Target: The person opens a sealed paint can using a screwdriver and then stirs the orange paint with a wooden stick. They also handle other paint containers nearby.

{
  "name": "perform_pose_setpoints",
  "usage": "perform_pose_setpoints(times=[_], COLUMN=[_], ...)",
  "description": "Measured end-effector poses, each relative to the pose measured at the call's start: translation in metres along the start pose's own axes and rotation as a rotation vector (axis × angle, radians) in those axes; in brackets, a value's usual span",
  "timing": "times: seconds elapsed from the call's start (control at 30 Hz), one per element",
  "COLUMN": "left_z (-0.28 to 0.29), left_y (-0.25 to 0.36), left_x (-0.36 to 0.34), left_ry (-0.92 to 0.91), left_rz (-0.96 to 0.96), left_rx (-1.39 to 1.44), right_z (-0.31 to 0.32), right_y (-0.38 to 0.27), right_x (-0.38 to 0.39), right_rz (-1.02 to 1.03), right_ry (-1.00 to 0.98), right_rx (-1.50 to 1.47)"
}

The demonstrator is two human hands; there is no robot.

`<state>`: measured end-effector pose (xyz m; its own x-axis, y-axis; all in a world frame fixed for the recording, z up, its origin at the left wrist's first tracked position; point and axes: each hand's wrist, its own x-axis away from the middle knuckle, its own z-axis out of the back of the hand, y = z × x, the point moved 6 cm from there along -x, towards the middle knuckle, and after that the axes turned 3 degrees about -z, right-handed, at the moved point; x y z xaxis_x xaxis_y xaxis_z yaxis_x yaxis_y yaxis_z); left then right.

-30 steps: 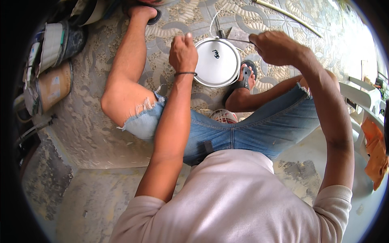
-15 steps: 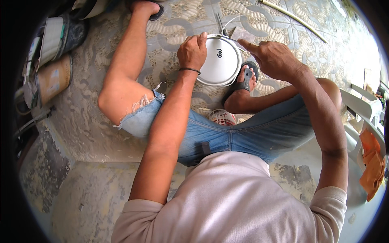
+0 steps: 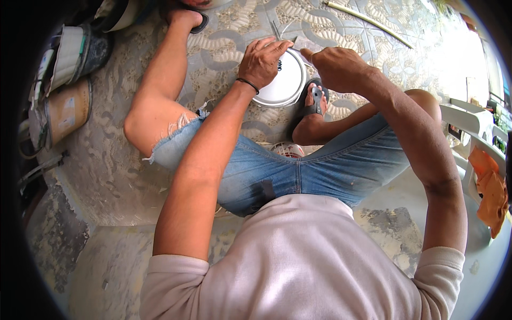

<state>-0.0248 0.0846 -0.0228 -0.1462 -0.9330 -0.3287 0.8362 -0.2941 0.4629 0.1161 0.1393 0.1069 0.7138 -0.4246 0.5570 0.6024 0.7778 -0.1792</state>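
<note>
Between my legs sits a round white bucket lid [image 3: 285,85] with a black marking. My left hand [image 3: 260,64] is over its upper left, fingers bent toward the far rim and pressed around something I cannot make out. Just to its right, my right hand [image 3: 336,69] is closed with the index finger pointing left, gripping a thin tool that it mostly hides. Thin strands or rods [image 3: 275,29] lie on the floor beyond the lid.
My sandalled right foot [image 3: 314,104] is beside the lid. Stacked buckets [image 3: 69,114] line the left side of the patterned floor [image 3: 224,24]. A pale pole [image 3: 368,24] lies at the back. A white plastic chair [image 3: 474,120] with an orange cloth [image 3: 488,186] stands at the right.
My left hand has moved up and right over the lid, its fingers now extended further toward the right hand. My right hand has shifted left, and the tool between them is less visible.
</note>
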Motion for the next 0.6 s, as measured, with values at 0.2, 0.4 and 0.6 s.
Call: perform_pose_setpoints(times=[0.2,0.4,0.6], left_z=[-0.009,-0.005,0.002], left_y=[0.006,0.008,0.001], left_x=[-0.008,-0.015,-0.006], left_ry=[-0.034,0.042,0.108], left_rz=[-0.097,-0.064,0.085], left_rx=[-0.032,0.010,0.075], right_z=[-0.006,-0.015,-0.044], right_y=[0.010,0.012,0.012], right_x=[0.013,0.022,0.041], right_rz=[-0.041,-0.136,-0.131], right_ry=[0.027,-0.045,0.088], right_rx=[-0.057,-0.036,-0.114])
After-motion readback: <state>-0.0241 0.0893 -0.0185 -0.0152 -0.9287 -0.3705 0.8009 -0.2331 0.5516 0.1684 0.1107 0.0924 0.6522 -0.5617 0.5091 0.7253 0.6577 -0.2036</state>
